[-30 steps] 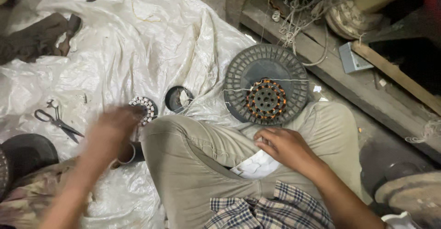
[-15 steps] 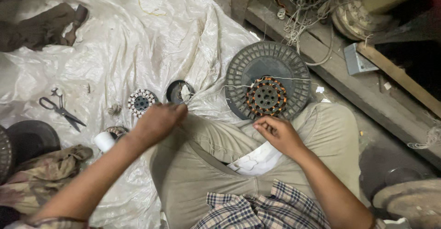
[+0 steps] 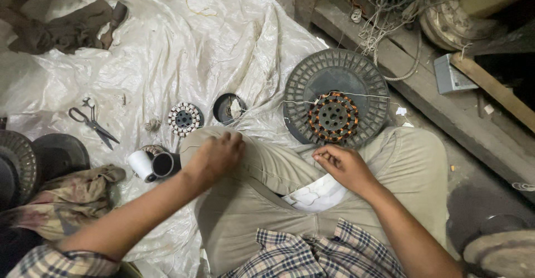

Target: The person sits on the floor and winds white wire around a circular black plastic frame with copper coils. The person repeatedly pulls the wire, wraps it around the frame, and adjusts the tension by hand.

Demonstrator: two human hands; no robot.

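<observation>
White plastic sheet (image 3: 167,49) on the floor, with a person sitting on it and working with thin thread.

White plastic covers most of the floor, and the person's tan trousers (image 3: 290,189) fill the middle. Just past the right knee lies a big round grey fan cover (image 3: 334,72), and inside it sits a ring of copper wire coils (image 3: 333,117). A smaller round coil part (image 3: 184,118) lies near the left knee, with black scissors (image 3: 92,122) further left. The left hand (image 3: 214,155) rests curled on the left knee; what it holds cannot be seen. The right hand (image 3: 343,164) has its fingers pinched shut, maybe on a thin thread, too fine to tell.
</observation>
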